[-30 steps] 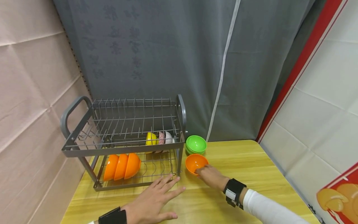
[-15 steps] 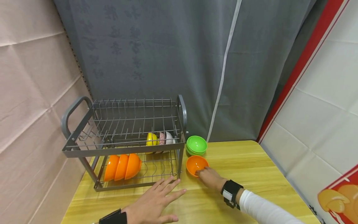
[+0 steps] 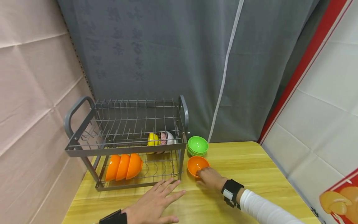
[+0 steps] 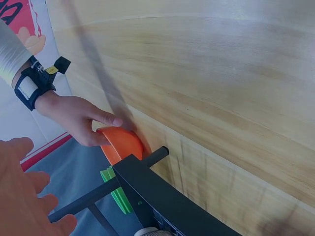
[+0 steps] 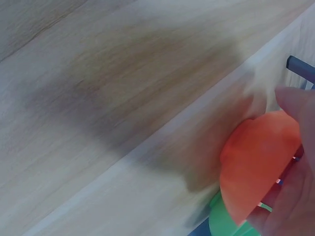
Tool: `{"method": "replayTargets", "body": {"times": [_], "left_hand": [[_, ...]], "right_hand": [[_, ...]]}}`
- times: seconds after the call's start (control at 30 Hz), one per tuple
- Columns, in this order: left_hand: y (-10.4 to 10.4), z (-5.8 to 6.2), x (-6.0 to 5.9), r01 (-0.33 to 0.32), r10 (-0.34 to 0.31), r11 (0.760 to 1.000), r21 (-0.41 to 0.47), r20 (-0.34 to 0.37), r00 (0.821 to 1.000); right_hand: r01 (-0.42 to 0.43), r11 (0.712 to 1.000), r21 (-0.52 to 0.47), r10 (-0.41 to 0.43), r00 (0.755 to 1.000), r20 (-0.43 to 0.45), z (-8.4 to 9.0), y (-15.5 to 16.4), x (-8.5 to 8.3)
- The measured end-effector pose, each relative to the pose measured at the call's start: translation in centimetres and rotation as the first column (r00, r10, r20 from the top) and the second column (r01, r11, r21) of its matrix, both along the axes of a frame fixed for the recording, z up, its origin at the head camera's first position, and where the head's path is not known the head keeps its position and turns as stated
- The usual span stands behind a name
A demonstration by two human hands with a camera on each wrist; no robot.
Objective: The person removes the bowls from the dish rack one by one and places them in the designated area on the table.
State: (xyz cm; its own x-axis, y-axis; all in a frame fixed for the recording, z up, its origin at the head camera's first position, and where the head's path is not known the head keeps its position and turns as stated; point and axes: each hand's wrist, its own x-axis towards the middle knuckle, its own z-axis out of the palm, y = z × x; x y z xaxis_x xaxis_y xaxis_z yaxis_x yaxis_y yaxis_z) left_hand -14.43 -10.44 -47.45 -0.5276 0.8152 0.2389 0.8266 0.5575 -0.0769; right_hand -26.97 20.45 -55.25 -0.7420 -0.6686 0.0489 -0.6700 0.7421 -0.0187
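Note:
An orange bowl (image 3: 196, 164) stands upright on the wooden table (image 3: 251, 168), just right of the grey two-tier dish rack (image 3: 126, 146). My right hand (image 3: 209, 178) pinches its near rim, thumb on the outer wall; the left wrist view shows this hand (image 4: 78, 120) on the bowl (image 4: 123, 145). In the right wrist view the bowl (image 5: 256, 162) fills the lower right under my fingers (image 5: 298, 105). My left hand (image 3: 156, 202) lies flat on the table in front of the rack, fingers spread, holding nothing.
Two stacked green bowls (image 3: 197, 145) sit behind the orange one. The rack's lower tier holds three orange bowls (image 3: 123, 166) on edge, with a yellow bowl (image 3: 152, 139) and pale bowls (image 3: 167, 138) further back. A grey curtain hangs behind; panels stand on both sides.
Nothing has clearly moved; the right hand stays on the bowl's rim and the left hand stays flat. The head view has shifted slightly.

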Motion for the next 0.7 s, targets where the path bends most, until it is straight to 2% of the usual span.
{"method": "replayTargets", "body": {"times": [0.33, 0.5, 0.7], "left_hand": [[-0.2, 0.0, 0.0, -0.011, 0.011, 1.0, -0.007, 0.074, 0.997], [-0.3, 0.0, 0.0, -0.015, 0.016, 1.0, -0.006, 0.066, 0.998], [-0.3, 0.0, 0.0, -0.032, 0.032, 0.999, -0.012, 0.026, 0.999]], "right_hand": [[0.035, 0.999, 0.033, -0.034, 0.999, -0.017, 1.1, 0.1, 0.0], [0.053, 0.999, 0.001, -0.053, 0.998, 0.024, 2.4, 0.3, 0.3], [0.064, 0.997, -0.035, -0.062, 0.997, 0.053, 3.9, 0.5, 0.8]]}}
